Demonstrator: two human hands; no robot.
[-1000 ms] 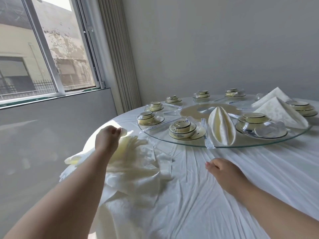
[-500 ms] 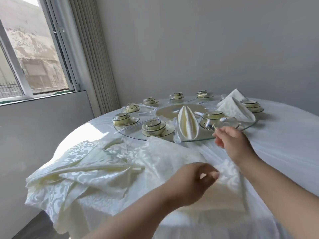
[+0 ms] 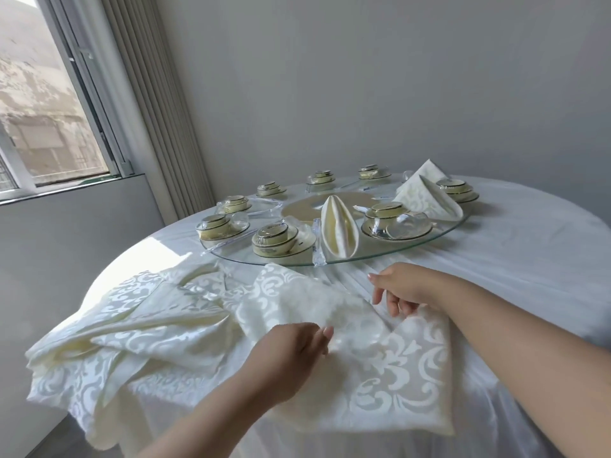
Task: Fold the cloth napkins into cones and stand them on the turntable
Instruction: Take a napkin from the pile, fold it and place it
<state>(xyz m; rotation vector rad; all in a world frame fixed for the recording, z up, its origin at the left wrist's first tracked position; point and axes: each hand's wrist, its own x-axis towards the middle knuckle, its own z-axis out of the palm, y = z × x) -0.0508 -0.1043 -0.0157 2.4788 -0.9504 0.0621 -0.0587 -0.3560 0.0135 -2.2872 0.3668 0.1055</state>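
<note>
At the near edge of the table (image 3: 529, 259), I had one napkin (image 3: 380, 368) spread in front of me, its far corner reaching toward the glass turntable (image 3: 439, 234). My left hand (image 3: 291, 355) pinched a lifted fold of that napkin near its middle, fingers curled onto the cloth. My right hand (image 3: 401, 287) hovered at the napkin's right upper edge with fingers loosely bent; I could not tell whether it had hold of the cloth or only brushed it.

I judged the step to be the first fold. To do it well I would lay the cloth flat, pull out the ridge under my left hand, then bring edge to edge squarely before creasing, since a skewed first fold would give a cone that leans.

To the left, toward the table's left edge, a heap of unfolded napkins (image 3: 125, 335) lay touching the one I was working, partly hanging over the side; a careless tug could drag it along. On the turntable a folded napkin (image 3: 339, 231) lay near the near rim, and two more stood as peaks (image 3: 426, 193) at its right side. Wrapped bowl-and-saucer sets (image 3: 274, 238) ringed the glass, leaving only narrow gaps between them for a new cone, so I expected placing to need care not to knock the dishes.
</note>
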